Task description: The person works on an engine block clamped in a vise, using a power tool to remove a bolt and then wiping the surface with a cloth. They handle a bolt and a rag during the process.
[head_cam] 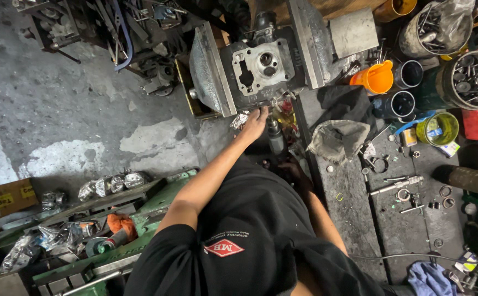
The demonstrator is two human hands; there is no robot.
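A grey metal cylinder head (261,68) is clamped between the two jaws of a large vise (208,71). My left hand (255,123) reaches up to the lower edge of the head and touches it, next to a crumpled piece of foil (239,119). Its fingertips are hidden against the metal. My right hand (293,171) is low in the dark gap under the vise, close to a dark cylindrical part (275,137). What it holds is too dark to see. My black shirt fills the bottom of the view.
Right of the vise stand an orange jug (378,77), dark cans (403,104), buckets of bolts (469,79), a yellow-green tub (439,129) and a grey rag (337,137). Loose rings and tools lie on the bench (403,219). A green machine (140,241) is at lower left.
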